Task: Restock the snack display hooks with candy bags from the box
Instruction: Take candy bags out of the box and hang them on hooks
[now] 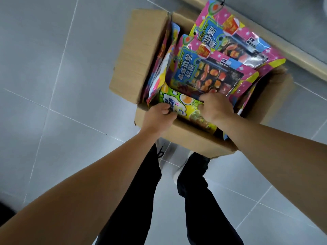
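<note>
Black trousers (203, 200) are standing on glossy grey floor tiles (53, 85). The left hand (157, 119) and right hand (215, 107) are both gripping a glossy green candy bag (185, 106) at the near edge of an open corrugated cardboard box (127, 59). Beyond, flat pink candy bags (208, 71) with clear windows are leaning inside the box.

Open cardboard box (191, 138) on grey floor, flaps spread, packed with candy bags. Green-yellow bag (184, 105) lying flat at the near edge, under the fingers of both hands. Pink bag with blue label and clear window (210, 71) just beyond the fingertips, tilted; second pink bag (238, 36) farther off, possibly hanging on a hook. More bags upright, left of the fingers.
</note>
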`<state>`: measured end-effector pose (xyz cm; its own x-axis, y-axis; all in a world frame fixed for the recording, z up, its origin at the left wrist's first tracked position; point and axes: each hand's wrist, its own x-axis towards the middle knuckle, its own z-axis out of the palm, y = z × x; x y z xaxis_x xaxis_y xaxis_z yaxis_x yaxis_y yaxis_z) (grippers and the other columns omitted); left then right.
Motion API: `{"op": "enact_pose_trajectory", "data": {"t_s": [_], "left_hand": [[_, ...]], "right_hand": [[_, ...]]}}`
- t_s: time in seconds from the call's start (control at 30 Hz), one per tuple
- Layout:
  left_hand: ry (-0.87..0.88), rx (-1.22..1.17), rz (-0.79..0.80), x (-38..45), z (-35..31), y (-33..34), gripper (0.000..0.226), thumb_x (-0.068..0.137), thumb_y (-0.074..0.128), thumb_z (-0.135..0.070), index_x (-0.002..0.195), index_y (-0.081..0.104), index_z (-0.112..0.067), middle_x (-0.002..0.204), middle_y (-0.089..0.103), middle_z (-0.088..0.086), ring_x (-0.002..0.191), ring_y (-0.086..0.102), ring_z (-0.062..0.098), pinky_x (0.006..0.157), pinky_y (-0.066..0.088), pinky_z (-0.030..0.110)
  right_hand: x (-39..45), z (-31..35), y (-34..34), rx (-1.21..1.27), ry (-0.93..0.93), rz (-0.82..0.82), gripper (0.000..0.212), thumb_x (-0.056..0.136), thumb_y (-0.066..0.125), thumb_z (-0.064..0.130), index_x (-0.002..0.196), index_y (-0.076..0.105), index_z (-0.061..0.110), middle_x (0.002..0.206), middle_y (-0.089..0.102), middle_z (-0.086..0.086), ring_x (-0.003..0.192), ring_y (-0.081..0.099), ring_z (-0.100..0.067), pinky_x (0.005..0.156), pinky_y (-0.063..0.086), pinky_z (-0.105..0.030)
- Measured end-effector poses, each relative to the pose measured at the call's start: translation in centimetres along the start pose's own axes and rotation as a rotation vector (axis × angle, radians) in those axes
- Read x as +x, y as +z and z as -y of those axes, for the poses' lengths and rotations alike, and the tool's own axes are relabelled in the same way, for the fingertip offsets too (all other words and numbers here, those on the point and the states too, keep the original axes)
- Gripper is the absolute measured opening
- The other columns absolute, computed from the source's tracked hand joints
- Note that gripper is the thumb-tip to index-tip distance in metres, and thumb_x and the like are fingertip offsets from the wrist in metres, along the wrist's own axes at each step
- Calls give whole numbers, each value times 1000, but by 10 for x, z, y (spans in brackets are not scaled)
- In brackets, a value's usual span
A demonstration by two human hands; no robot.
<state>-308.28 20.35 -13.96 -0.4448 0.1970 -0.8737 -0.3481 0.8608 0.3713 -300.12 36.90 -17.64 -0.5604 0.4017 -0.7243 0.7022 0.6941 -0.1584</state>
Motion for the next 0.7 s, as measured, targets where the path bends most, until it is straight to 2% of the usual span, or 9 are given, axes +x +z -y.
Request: {"op": "enact_pose_trajectory", "data": {"t_s": [0.13, 0.2, 0.27, 0.33, 0.37, 0.43, 0.5, 0.6, 0.7], "left_hand": [[-28, -40, -29, -15, -13, 3, 33, 86, 66, -26, 119, 65, -22, 118, 68, 0, 111, 61, 17, 95, 49, 30], [-18, -30, -49, -28, -24, 4, 9, 88, 64, -23, 83, 59, -29, 88, 66, -5, 92, 59, 17, 77, 47, 24], [1, -47, -41, -47, -40, 6, 28, 87, 63, -24, 68, 42, -21, 70, 58, -2, 80, 52, 24, 65, 39, 26], [25, -64, -44, -63, -57, 6, 24, 83, 66, -32, 76, 49, -17, 79, 62, 6, 81, 58, 25, 60, 37, 24], [43, -79, -29, -71, -65, 4, 29, 79, 68, -38, 83, 55, -13, 85, 63, 8, 82, 60, 22, 61, 40, 23], [28, -183, 1, -84, -78, -3, 37, 65, 73, -46, 84, 61, -16, 77, 63, 6, 70, 63, 16, 70, 55, 30], [18, -306, 88, -105, -99, -16, 30, 63, 72, -39, 82, 64, -19, 79, 59, 5, 74, 59, 20, 72, 54, 37], [6, -458, 221, -154, -130, -43, 36, 74, 73, -27, 106, 68, -13, 98, 68, 12, 84, 63, 26, 79, 52, 47], [75, -440, 262, -205, -156, -69, 50, 62, 78, -26, 109, 69, -14, 110, 70, 13, 98, 67, 35, 89, 50, 57]], "right_hand": [[-23, -12, -38, 136, -9, -148, 19, 96, 53, 23, 92, 61, 5, 107, 63, -20, 103, 58, -40, 72, 43, -39], [-38, -19, -60, 241, 45, -198, 22, 96, 52, 22, 81, 51, 6, 94, 60, -21, 94, 55, -40, 69, 35, -39], [-56, -29, -79, 392, 139, -236, 32, 95, 50, 20, 69, 37, 8, 69, 48, -12, 77, 45, -35, 63, 26, -36], [-75, -37, -93, 589, 224, -244, 30, 93, 51, 19, 69, 42, 4, 61, 41, -7, 69, 40, -30, 58, 27, -35], [-87, -38, -102, 675, 268, -240, 25, 92, 52, 18, 73, 48, 2, 62, 43, -7, 65, 40, -27, 56, 31, -35], [-119, -37, -119, 835, 331, -208, 21, 90, 55, 18, 82, 58, 0, 65, 49, -9, 62, 44, -24, 52, 37, -29], [-149, -32, -133, 950, 373, -200, 20, 85, 58, 23, 86, 66, 5, 72, 59, -11, 68, 53, -23, 62, 48, -36], [-199, -25, -160, 1138, 457, -219, 22, 87, 59, 21, 69, 71, 25, 73, 66, -2, 71, 60, -22, 67, 52, -39], [-245, -15, -194, 1295, 460, -215, 20, 89, 59, 16, 72, 69, 20, 74, 68, -1, 72, 61, -21, 70, 49, -37]]}}
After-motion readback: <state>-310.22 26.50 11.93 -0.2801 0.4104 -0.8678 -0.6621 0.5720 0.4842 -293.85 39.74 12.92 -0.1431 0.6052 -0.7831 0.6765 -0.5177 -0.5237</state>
